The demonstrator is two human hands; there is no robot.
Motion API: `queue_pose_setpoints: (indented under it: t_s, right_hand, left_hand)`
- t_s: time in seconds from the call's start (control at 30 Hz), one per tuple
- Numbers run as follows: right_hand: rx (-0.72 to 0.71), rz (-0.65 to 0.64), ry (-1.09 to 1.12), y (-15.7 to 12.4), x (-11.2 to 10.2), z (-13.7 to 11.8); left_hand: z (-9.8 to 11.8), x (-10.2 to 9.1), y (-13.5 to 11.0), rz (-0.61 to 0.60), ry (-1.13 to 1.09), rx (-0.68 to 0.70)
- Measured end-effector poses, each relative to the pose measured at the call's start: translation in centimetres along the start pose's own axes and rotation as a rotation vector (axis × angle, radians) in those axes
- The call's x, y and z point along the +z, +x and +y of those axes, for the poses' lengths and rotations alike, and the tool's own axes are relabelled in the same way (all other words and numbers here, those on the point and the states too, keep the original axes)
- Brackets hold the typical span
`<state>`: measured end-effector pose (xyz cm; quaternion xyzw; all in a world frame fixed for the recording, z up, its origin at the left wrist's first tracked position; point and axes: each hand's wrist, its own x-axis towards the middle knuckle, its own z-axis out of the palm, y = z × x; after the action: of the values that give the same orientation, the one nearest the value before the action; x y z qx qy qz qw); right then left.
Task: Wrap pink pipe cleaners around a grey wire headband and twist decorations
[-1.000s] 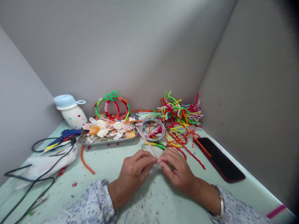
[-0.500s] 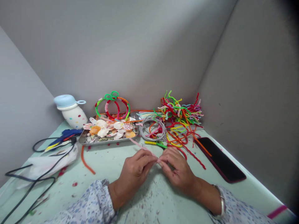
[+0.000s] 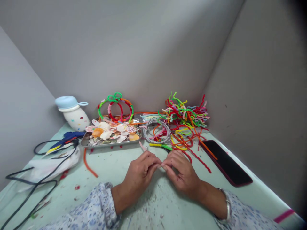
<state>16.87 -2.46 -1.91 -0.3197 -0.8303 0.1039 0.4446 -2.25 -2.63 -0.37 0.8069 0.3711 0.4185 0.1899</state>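
Note:
My left hand (image 3: 143,168) and my right hand (image 3: 181,171) meet fingertip to fingertip above the middle of the table, both pinched closed. A thin pink pipe cleaner (image 3: 142,146) sticks up behind my left knuckles; the rest is hidden by the fingers, where both pinches meet on it. Just beyond my right hand lies a yellow and green fuzzy piece (image 3: 155,145), its right end partly covered by the hand. Behind it rests a coil of grey wire (image 3: 146,135).
A metal tray (image 3: 110,146) holds several seashells. Pipe-cleaner rings (image 3: 115,105) stand behind them. At the back right is a bundle of coloured pipe cleaners (image 3: 187,111). A phone (image 3: 227,164) lies right; a white bottle (image 3: 76,118) and black cable (image 3: 38,184) are left.
The pink pipe cleaner's free end has swung more upright, and less of it shows between the hands. My hands have stayed nearly in place, still pinched together.

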Motion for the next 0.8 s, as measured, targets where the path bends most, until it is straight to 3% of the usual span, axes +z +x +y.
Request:
queue_pose_setpoints:
  t_s: [0.33,0.8]
  right_hand:
    - [0.006,0.005,-0.003,0.00,0.02,0.23]
    - [-0.016,-0.007,-0.017,-0.06,0.04,0.19]
  left_hand:
    - [-0.37,0.32,-0.18,0.069,-0.001,0.045]
    - [0.08,-0.09,-0.13,-0.129,0.017,-0.051]
